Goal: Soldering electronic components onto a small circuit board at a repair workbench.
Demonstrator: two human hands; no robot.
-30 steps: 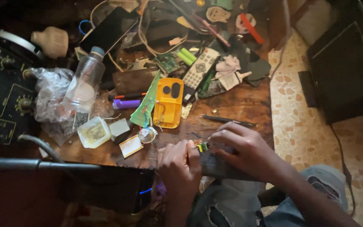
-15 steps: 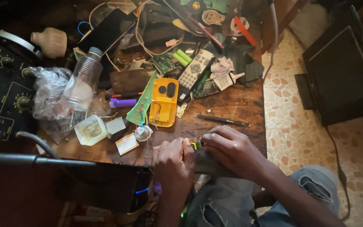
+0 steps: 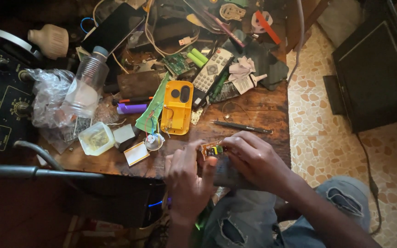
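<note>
Hands, left hand (image 3: 187, 177) and right hand (image 3: 253, 158), pinch small circuit board (image 3: 212, 149).

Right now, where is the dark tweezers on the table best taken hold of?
Grip the tweezers mid-shaft, pinching across the narrow width from above. They lie flat and slim on bare wood of the table, apart from the clutter, just beyond the right hand; the pointed tip faces left.
</note>
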